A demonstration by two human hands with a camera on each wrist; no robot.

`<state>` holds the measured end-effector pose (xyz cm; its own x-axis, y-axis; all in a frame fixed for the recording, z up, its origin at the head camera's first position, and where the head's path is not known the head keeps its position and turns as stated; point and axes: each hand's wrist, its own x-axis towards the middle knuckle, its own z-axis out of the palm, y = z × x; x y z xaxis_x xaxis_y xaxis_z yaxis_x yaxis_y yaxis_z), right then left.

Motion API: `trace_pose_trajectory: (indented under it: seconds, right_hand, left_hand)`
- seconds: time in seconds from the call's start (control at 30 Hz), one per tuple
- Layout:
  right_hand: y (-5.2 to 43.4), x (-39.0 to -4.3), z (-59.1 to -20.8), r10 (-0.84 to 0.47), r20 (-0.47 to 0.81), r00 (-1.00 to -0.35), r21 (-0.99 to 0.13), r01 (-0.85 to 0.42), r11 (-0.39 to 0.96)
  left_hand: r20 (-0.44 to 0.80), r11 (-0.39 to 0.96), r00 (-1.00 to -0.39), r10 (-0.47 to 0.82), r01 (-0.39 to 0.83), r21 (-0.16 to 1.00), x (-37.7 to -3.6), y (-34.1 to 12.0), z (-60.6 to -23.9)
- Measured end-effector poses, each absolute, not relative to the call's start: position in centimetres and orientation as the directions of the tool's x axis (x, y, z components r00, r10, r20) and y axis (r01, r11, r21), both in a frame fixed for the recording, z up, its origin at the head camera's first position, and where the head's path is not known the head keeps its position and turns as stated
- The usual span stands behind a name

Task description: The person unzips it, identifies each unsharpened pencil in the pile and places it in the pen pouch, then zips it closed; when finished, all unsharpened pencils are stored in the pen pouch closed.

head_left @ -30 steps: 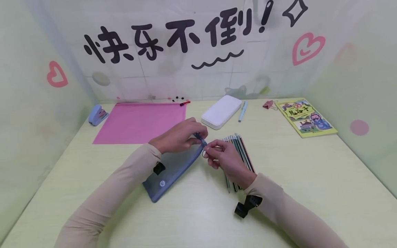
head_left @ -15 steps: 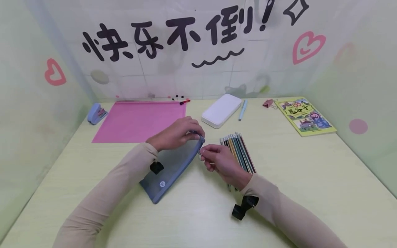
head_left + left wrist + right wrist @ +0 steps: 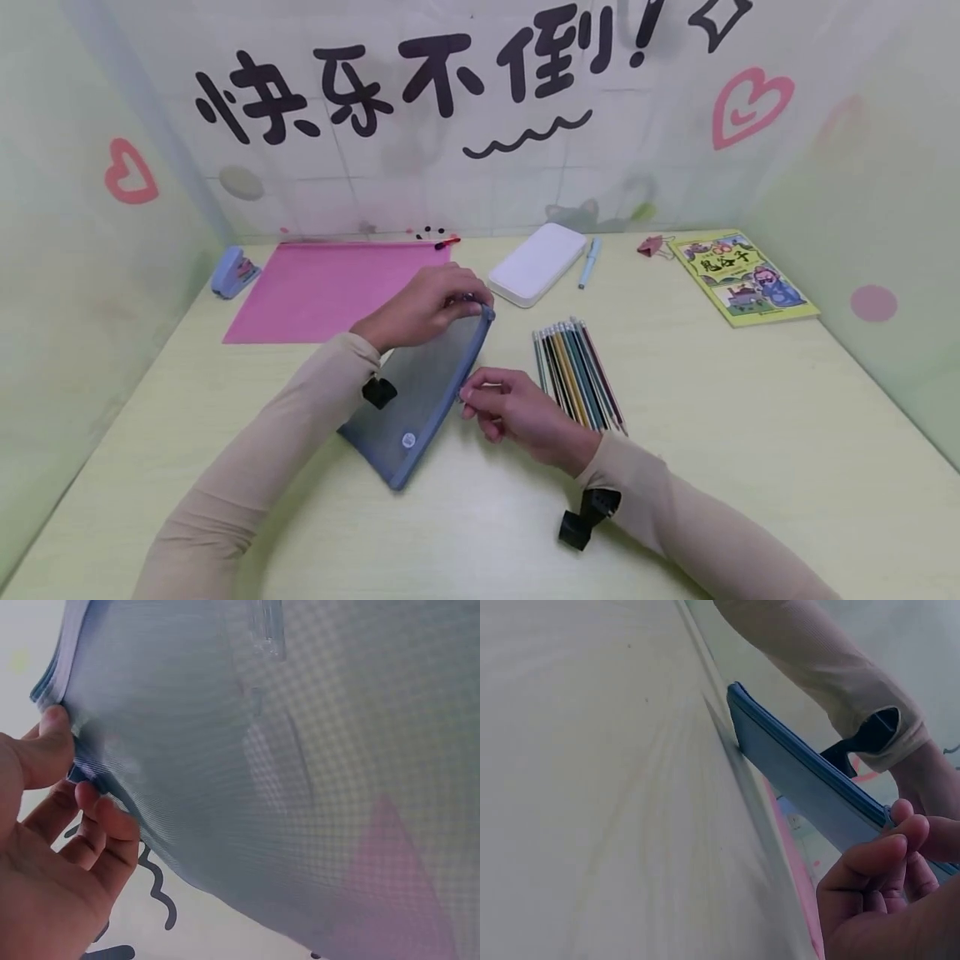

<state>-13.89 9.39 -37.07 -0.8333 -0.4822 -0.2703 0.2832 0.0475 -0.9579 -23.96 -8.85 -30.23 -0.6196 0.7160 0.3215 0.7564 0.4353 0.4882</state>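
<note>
A blue-grey mesh zipper pouch point(image 3: 411, 379) stands tilted in front of me, its zipped edge facing right. My left hand point(image 3: 431, 308) grips the pouch's top corner; in the left wrist view the thumb and curled fingers hold it, and the mesh fills most of that picture. Thumb and fingertips of my right hand point(image 3: 525, 414) pinch the small zipper pull point(image 3: 888, 816), partway down the zipped edge; the fingers mostly cover it. Just beyond that hand, several pencils point(image 3: 572, 371) lie side by side on the table.
At the back left are a blue stapler point(image 3: 235, 272) and a pink zip file bag point(image 3: 322, 292). A white case point(image 3: 536, 265) and a light blue pen point(image 3: 588, 263) lie at the back middle. Further right are a binder clip point(image 3: 652, 247) and a yellow book point(image 3: 742, 279).
My right hand has moved down and left along the zipped edge with the zipper pull. My left hand has lifted the top corner slightly, and the pouch's edge stands straighter.
</note>
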Motion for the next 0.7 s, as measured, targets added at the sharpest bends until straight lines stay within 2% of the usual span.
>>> trace_pose_trajectory:
  seconds: [0.13,0.33,0.47,0.7]
  right_hand:
    - [8.7,-13.3,-37.6,-0.525,-0.258,-0.811,-0.964,0.256,0.078]
    - [8.2,-12.7,-38.2,-0.575,-0.264,-0.775,-0.962,0.255,0.098]
    - [8.0,-12.4,-38.1,-0.605,-0.283,-0.744,-0.958,0.253,0.136]
    - [8.7,-13.4,-37.3,-0.576,-0.28,-0.768,-0.956,0.168,0.241]
  left_hand:
    - [0.383,0.428,-0.638,0.668,0.751,0.503,-24.3,-8.9,-30.1]
    - [0.429,0.447,-0.712,0.556,0.691,0.568,-25.2,-8.7,-29.4]
    - [0.463,0.451,-0.735,0.496,0.674,0.585,-25.5,-8.7,-28.6]
    - [0.459,0.372,-0.799,0.388,0.592,0.715,-25.3,-9.4,-27.7]
